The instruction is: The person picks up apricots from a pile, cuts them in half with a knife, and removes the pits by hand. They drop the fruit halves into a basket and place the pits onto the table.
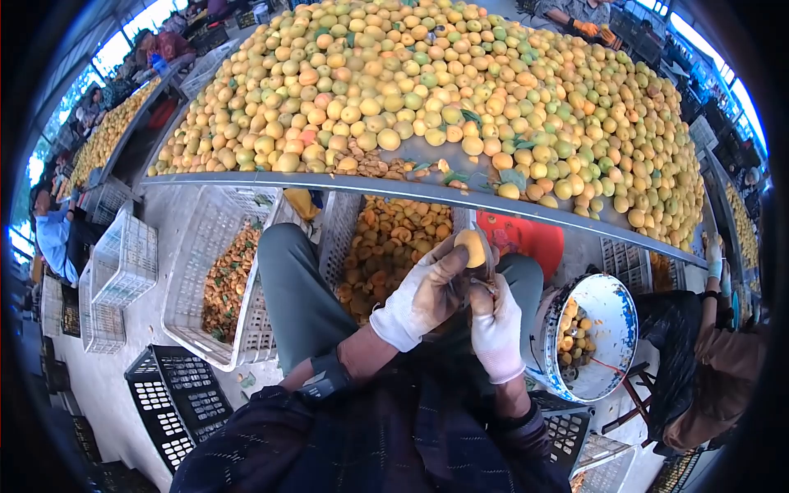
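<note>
Both hands meet above my lap in stained white gloves. My left hand is closed around a yellow apricot, holding it up between thumb and fingers. Close beside it, my right hand has its fingers pinched together just below the fruit. What it grips is too small and blurred to make out. Beneath the hands, between my knees, a crate holds many opened apricot halves. In front, a metal-edged table carries a large heap of whole apricots.
A white crate of brownish scraps stands left, near black crates. At right, a white bucket contains fruit pieces, beside a seated person. A red object lies under the table. Other people sit at similar tables.
</note>
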### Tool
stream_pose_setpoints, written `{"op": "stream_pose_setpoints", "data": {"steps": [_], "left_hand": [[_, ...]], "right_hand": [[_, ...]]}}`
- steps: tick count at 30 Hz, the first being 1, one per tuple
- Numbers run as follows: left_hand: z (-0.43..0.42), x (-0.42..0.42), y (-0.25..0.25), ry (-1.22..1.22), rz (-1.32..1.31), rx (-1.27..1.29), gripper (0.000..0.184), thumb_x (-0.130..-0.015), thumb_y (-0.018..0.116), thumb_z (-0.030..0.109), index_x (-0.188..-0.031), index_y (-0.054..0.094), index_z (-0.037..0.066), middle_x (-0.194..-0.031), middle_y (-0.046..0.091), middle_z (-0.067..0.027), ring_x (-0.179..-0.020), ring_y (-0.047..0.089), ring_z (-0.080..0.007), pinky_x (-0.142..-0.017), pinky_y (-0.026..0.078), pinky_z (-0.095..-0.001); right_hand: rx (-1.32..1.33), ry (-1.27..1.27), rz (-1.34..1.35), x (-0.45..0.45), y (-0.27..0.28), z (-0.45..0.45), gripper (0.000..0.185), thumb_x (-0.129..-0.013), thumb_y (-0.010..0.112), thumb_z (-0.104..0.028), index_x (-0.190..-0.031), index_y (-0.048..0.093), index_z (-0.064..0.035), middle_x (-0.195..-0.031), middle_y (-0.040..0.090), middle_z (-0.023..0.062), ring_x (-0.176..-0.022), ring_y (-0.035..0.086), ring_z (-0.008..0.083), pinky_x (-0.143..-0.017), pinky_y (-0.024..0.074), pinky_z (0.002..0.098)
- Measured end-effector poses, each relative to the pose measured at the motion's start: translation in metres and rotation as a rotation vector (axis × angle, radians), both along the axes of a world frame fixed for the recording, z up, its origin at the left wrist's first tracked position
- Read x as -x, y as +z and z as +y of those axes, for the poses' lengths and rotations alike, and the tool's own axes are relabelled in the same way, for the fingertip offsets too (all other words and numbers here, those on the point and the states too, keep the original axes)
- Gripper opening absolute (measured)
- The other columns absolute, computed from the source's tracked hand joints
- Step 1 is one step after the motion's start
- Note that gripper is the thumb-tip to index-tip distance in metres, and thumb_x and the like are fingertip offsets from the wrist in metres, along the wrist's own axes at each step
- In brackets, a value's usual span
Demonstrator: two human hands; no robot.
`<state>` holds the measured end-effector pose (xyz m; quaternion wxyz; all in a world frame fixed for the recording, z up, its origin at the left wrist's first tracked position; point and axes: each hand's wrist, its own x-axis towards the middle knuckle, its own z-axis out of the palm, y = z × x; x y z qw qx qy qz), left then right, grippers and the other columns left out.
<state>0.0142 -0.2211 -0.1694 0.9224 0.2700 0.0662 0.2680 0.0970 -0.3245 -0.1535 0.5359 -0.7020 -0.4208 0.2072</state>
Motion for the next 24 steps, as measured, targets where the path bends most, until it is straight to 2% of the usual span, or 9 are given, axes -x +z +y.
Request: {"op": "stream_pose_setpoints", "data": {"steps": [10, 13, 15, 16, 17, 19, 21, 22, 24], "left_hand": [[-0.010, -0.003, 0.007, 0.009, 0.019, 0.101, 0.053, -0.085, 0.063, 0.044, -0.120, 0.049, 0.007, -0.115, 0.056, -0.0073, -0.107, 0.055, -0.0201, -0.094, 0.045, -0.0347], [-0.008, -0.003, 0.005, 0.053, 0.054, 0.036, 0.054, -0.085, 0.063, 0.044, -0.122, 0.049, 0.008, -0.116, 0.056, -0.0073, -0.108, 0.054, -0.0205, -0.094, 0.045, -0.0356], [-0.002, -0.002, -0.002, 0.014, 0.019, 0.019, 0.054, -0.085, 0.063, 0.043, -0.123, 0.049, 0.009, -0.116, 0.056, -0.0072, -0.109, 0.054, -0.0207, -0.095, 0.045, -0.0363], [-0.001, -0.001, -0.006, -0.025, -0.018, 0.002, 0.053, -0.085, 0.064, 0.043, -0.123, 0.049, 0.009, -0.116, 0.057, -0.0071, -0.110, 0.054, -0.0209, -0.095, 0.045, -0.0370], [-0.002, -0.001, -0.008, -0.027, -0.017, 0.004, 0.053, -0.085, 0.064, 0.043, -0.123, 0.049, 0.009, -0.116, 0.057, -0.0071, -0.110, 0.054, -0.0209, -0.095, 0.045, -0.0370], [-0.002, -0.002, -0.010, -0.048, -0.143, 0.150, 0.044, -0.088, 0.064, 0.025, -0.125, 0.049, 0.006, -0.116, 0.059, -0.0093, -0.110, 0.056, -0.0214, -0.093, 0.047, -0.0336], [-0.009, -0.004, -0.010, -0.025, -0.096, 0.157, 0.048, -0.086, 0.065, 0.032, -0.125, 0.049, 0.008, -0.116, 0.058, -0.0090, -0.111, 0.054, -0.0216, -0.095, 0.046, -0.0360], [-0.011, -0.006, -0.009, -0.003, -0.051, 0.164, 0.051, -0.085, 0.065, 0.039, -0.124, 0.049, 0.011, -0.116, 0.058, -0.0086, -0.113, 0.053, -0.0219, -0.096, 0.044, -0.0383], [-0.013, -0.007, -0.002, -0.014, -0.043, 0.169, 0.051, -0.085, 0.065, 0.039, -0.124, 0.049, 0.010, -0.116, 0.058, -0.0089, -0.113, 0.053, -0.0222, -0.096, 0.044, -0.0384]], "right_hand": [[0.009, -0.029, 0.165, 0.005, -0.001, 0.002, 0.030, -0.094, 0.055, -0.024, -0.106, 0.053, 0.0025, -0.086, 0.065, 0.0195, -0.085, 0.067, 0.0301, -0.069, 0.0497, 0.0334], [-0.071, -0.056, 0.011, 0.002, -0.001, 0.003, 0.030, -0.093, 0.056, -0.025, -0.105, 0.053, 0.0019, -0.084, 0.064, 0.0215, -0.084, 0.067, 0.0351, -0.066, 0.0500, 0.0346], [0.046, 0.032, -0.133, -0.006, 0.000, -0.001, 0.031, -0.095, 0.053, -0.022, -0.109, 0.053, 0.0052, -0.083, 0.066, 0.0148, -0.078, 0.066, 0.0243, -0.069, 0.0497, 0.0324], [0.050, 0.032, -0.130, -0.007, 0.004, -0.002, 0.031, -0.095, 0.053, -0.022, -0.109, 0.053, 0.0052, -0.083, 0.066, 0.0148, -0.078, 0.066, 0.0243, -0.069, 0.0497, 0.0324], [0.113, 0.044, -0.143, -0.008, 0.010, -0.003, 0.030, -0.095, 0.053, -0.021, -0.109, 0.053, 0.0049, -0.083, 0.065, 0.0166, -0.080, 0.067, 0.0254, -0.070, 0.0499, 0.0324], [0.176, 0.054, -0.157, -0.010, 0.011, -0.003, 0.029, -0.095, 0.052, -0.021, -0.108, 0.053, 0.0045, -0.083, 0.065, 0.0185, -0.081, 0.067, 0.0265, -0.071, 0.0500, 0.0325], [-0.005, 0.058, -0.117, -0.009, 0.001, -0.001, 0.028, -0.093, 0.057, -0.025, -0.104, 0.053, 0.0005, -0.082, 0.063, 0.0241, -0.083, 0.063, 0.0419, -0.063, 0.0502, 0.0370], [-0.036, 0.004, -0.055, -0.003, -0.003, -0.001, 0.029, -0.093, 0.056, -0.025, -0.104, 0.053, 0.0011, -0.082, 0.063, 0.0233, -0.084, 0.064, 0.0401, -0.065, 0.0504, 0.0362], [-0.077, -0.089, 0.009, 0.010, -0.007, -0.001, 0.030, -0.094, 0.055, -0.025, -0.104, 0.053, 0.0027, -0.083, 0.065, 0.0212, -0.086, 0.067, 0.0350, -0.069, 0.0507, 0.0342]]}}
